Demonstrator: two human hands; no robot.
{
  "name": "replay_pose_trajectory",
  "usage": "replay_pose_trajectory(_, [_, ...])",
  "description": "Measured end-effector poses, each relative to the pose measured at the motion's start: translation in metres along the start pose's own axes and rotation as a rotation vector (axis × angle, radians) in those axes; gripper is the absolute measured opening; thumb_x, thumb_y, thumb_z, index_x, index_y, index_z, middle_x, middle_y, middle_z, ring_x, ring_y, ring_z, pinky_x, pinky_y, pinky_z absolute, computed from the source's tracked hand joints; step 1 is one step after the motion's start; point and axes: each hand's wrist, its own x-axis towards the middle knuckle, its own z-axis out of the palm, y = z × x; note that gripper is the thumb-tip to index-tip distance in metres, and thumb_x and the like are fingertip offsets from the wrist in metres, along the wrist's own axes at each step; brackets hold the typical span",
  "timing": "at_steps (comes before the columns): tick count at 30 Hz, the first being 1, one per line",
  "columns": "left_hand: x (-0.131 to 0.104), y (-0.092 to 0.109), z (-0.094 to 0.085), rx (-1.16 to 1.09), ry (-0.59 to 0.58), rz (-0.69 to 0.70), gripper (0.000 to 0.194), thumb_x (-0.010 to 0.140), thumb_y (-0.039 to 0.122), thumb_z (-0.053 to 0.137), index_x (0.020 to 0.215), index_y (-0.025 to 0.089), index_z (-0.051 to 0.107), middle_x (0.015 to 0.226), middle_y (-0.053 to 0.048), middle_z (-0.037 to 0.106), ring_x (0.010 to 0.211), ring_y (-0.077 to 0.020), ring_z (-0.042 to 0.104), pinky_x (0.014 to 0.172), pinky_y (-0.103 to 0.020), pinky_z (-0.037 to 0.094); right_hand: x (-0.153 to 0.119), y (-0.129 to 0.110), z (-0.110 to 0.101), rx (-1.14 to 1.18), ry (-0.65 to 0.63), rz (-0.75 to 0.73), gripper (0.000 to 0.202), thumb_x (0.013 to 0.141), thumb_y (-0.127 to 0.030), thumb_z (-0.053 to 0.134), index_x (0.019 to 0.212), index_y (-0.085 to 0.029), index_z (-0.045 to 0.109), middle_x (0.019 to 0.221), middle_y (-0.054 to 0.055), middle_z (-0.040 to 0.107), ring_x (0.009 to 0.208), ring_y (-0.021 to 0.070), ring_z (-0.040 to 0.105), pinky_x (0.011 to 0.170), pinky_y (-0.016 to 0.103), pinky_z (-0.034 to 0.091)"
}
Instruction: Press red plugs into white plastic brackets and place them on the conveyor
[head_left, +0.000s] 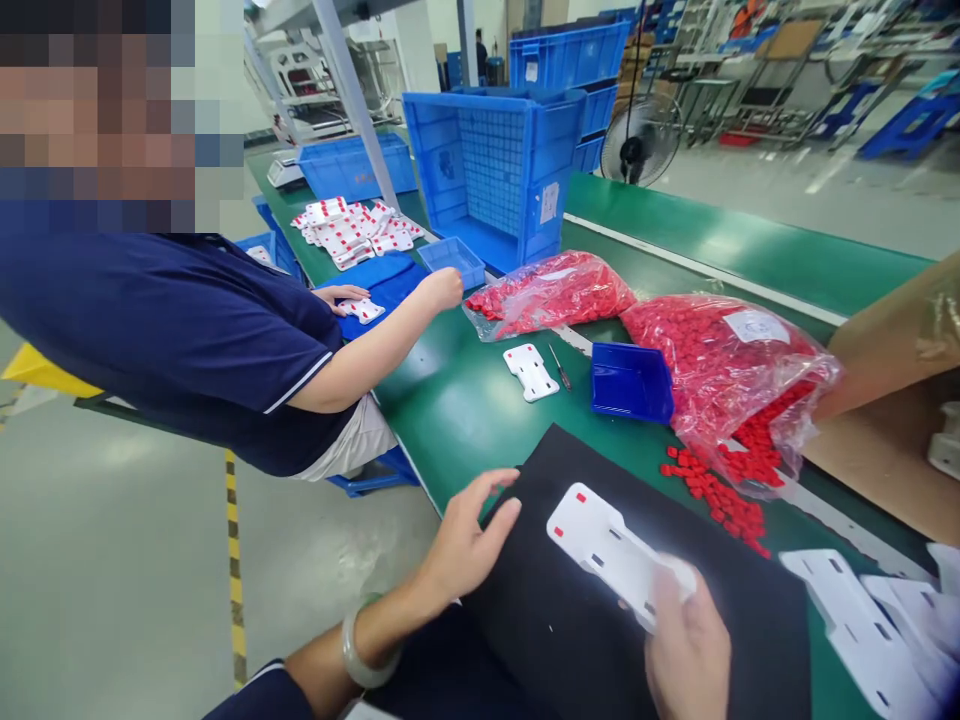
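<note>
Over the black foam mat (pixel 570 620) on the green counter (pixel 465 400), the left hand (pixel 469 535) hovers with fingers spread and empty, just left of the flat white plastic plate with a red insert (pixel 611 560). The right hand (pixel 686 650) clamps the plate's near end; its long axis runs up-left toward the left hand. Loose red plastic caps (pixel 720 495) lie beyond the mat's right side.
</note>
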Motion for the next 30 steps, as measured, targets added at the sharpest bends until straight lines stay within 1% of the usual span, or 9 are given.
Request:
replay_pose_trajectory(2, [-0.011,0.009,0.017,-0.44,-0.149,-0.169,0.05,0.09,0.045,0.058,0.135,0.027,0.047,0.141,-0.01,0.049,0.122,-0.0256,0.053,0.103,-0.043,0.04,-0.009,-0.006,0.007,-0.144,0.004,-0.351,0.02,0.083,-0.034,0.064,0.099,-0.022,0.068,0.086,0.004,0.072,0.079,0.021,0.067,0.068,0.028,0.053])
replay_pose_trajectory(5, [-0.014,0.01,0.041,-1.048,-0.307,-0.424,0.065,0.086,0.06,0.053,0.135,0.017,0.049,0.131,-0.015,0.058,0.108,-0.0262,0.061,0.094,-0.038,0.045,-0.023,-0.017,0.02,-0.344,-0.232,-1.062,0.031,0.082,-0.03,0.065,0.113,-0.026,0.068,0.111,0.007,0.072,0.097,0.0256,0.069,0.081,0.033,0.055])
replay_pose_trajectory(7, [-0.008,0.008,0.047,-1.273,-0.418,-0.597,0.077,0.088,0.069,0.038,0.127,0.005,0.056,0.103,-0.018,0.068,0.088,-0.0233,0.066,0.081,-0.033,0.046,-0.032,-0.024,0.025,-0.409,-0.366,-1.21,0.04,0.079,-0.041,0.068,0.117,-0.029,0.067,0.119,0.007,0.069,0.104,0.0293,0.067,0.081,0.035,0.056])
replay_pose_trajectory(9, [-0.001,0.007,0.044,-1.359,-0.539,-0.696,0.084,0.091,0.068,0.025,0.125,-0.002,0.057,0.088,-0.017,0.069,0.076,-0.0212,0.065,0.074,-0.03,0.045,-0.04,-0.031,0.024,-0.4,-0.335,-1.083,0.034,0.081,-0.043,0.065,0.112,-0.03,0.07,0.115,0.006,0.071,0.106,0.0307,0.066,0.084,0.039,0.055])
replay_pose_trajectory(12, [0.002,0.013,0.033,-1.377,-0.665,-0.68,0.081,0.094,0.063,0.019,0.128,-0.002,0.055,0.095,-0.018,0.069,0.076,-0.0227,0.066,0.076,-0.033,0.045,-0.044,-0.043,0.015,-0.286,-0.096,-0.733,0.024,0.088,-0.031,0.056,0.109,-0.026,0.068,0.111,0.008,0.071,0.107,0.0285,0.064,0.092,0.044,0.05])
replay_pose_trajectory(14, [-0.001,0.02,0.029,-1.374,-0.713,-0.656,0.08,0.093,0.062,0.019,0.13,0.0,0.054,0.1,-0.019,0.068,0.078,-0.0247,0.066,0.077,-0.037,0.045,-0.041,-0.054,0.01,-0.24,-0.033,-0.542,0.028,0.089,-0.032,0.055,0.115,-0.024,0.063,0.119,0.009,0.066,0.107,0.0266,0.063,0.093,0.042,0.049])
replay_pose_trajectory(16, [-0.005,0.024,0.027,-1.366,-0.738,-0.674,0.079,0.093,0.062,0.021,0.13,0.0,0.054,0.097,-0.019,0.069,0.079,-0.0262,0.067,0.078,-0.038,0.045,-0.034,-0.064,0.007,-0.207,-0.102,-0.45,0.032,0.09,-0.036,0.055,0.119,-0.024,0.062,0.124,0.008,0.063,0.107,0.0247,0.062,0.093,0.038,0.05])
replay_pose_trajectory(21, [-0.013,0.027,0.026,-1.362,-0.777,-0.733,0.082,0.092,0.066,0.017,0.124,0.004,0.061,0.091,-0.019,0.07,0.079,-0.0307,0.067,0.081,-0.042,0.043,-0.023,-0.078,0.01,-0.143,-0.218,-0.441,0.027,0.089,-0.036,0.056,0.113,-0.028,0.067,0.12,0.003,0.066,0.106,0.0216,0.064,0.095,0.033,0.05])
replay_pose_trajectory(30, [-0.015,0.029,0.033,-1.328,-0.802,-0.731,0.075,0.091,0.064,0.019,0.126,0.013,0.061,0.104,-0.018,0.067,0.086,-0.0323,0.064,0.078,-0.047,0.044,-0.018,-0.082,0.011,0.087,-0.29,-0.142,0.037,0.077,-0.051,0.065,0.101,-0.024,0.074,0.103,0.009,0.075,0.085,0.0242,0.072,0.066,0.025,0.06])
